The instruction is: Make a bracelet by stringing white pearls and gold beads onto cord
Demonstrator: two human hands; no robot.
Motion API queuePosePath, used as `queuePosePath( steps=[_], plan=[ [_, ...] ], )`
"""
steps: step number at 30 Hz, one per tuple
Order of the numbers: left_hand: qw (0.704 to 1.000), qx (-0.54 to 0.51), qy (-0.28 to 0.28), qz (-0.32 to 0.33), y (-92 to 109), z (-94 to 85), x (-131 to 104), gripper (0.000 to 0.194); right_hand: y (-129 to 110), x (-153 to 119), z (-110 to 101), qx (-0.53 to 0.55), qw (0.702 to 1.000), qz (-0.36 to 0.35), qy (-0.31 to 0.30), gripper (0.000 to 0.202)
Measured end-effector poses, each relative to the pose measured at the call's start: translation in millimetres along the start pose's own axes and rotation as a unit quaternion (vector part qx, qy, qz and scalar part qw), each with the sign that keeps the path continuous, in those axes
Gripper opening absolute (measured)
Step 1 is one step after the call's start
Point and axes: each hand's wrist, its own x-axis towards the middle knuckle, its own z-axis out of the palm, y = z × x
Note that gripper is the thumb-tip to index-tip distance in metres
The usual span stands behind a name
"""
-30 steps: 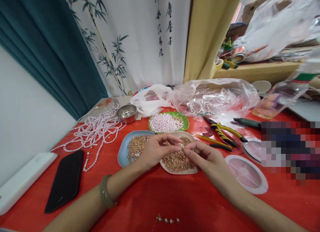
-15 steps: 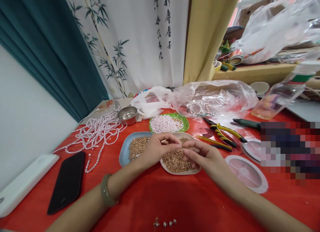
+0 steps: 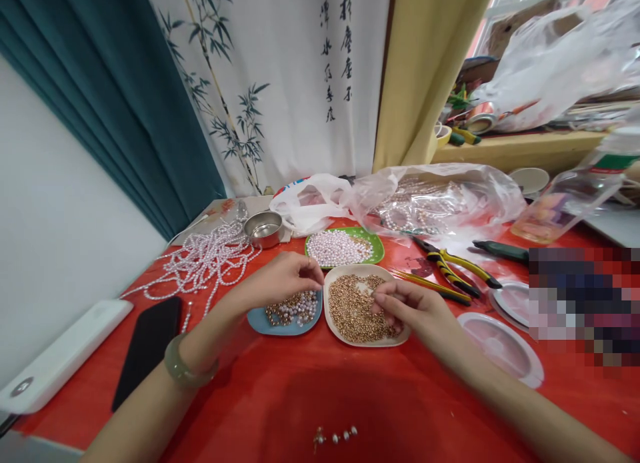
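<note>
Over the blue plate (image 3: 257, 321), which holds gold and pearly beads, my left hand (image 3: 287, 276) hangs with fingertips pinched together; what they hold is too small to make out. My right hand (image 3: 407, 306) is above the right side of the cream plate (image 3: 327, 296) of gold beads (image 3: 353, 310). Its thumb and forefinger are closed, and anything between them is too small to tell. Behind both plates is a green plate (image 3: 377, 248) with pearly white beads (image 3: 337, 248). A few small bead pieces (image 3: 336, 438) lie on the red table near the front edge.
Bead strings (image 3: 210, 256) and a metal bowl (image 3: 264, 228) lie at the back left, a phone (image 3: 147, 353) nearer. Pliers (image 3: 453, 266), tweezers (image 3: 425, 281) and white spools (image 3: 500, 346) are at the right. Plastic bags (image 3: 440, 200) lie behind.
My hands have parted: the left moved left over the blue plate, while the right stays by the cream plate. The whole view has shifted slightly.
</note>
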Motion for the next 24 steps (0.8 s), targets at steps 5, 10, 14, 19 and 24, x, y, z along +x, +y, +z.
queuePosePath(
  steps=[5,10,14,19,24],
  plan=[
    [0.989,0.139,-0.049,-0.007,-15.5,4.2,-8.5,0.01,-4.8,-2.2,1.0,0.011,1.0,0.014,0.001,0.022],
    [0.983,0.176,-0.048,-0.026,-21.1,9.5,-6.4,0.008,-6.4,-2.7,0.2,0.015,1.0,0.018,0.002,0.02],
    [0.979,0.197,-0.033,-0.04,-25.2,14.3,-3.9,0.01,-6.9,-2.9,0.1,0.014,1.0,0.013,0.0,0.022],
    [0.976,0.208,-0.004,-0.06,-24.2,20.7,-3.0,0.009,-6.6,-2.6,0.8,0.003,1.0,0.008,-0.001,0.025],
    [0.979,0.195,-0.007,-0.055,-21.8,20.7,-4.4,0.007,-5.6,-1.6,1.6,-0.009,1.0,0.01,0.002,0.027]
  ],
)
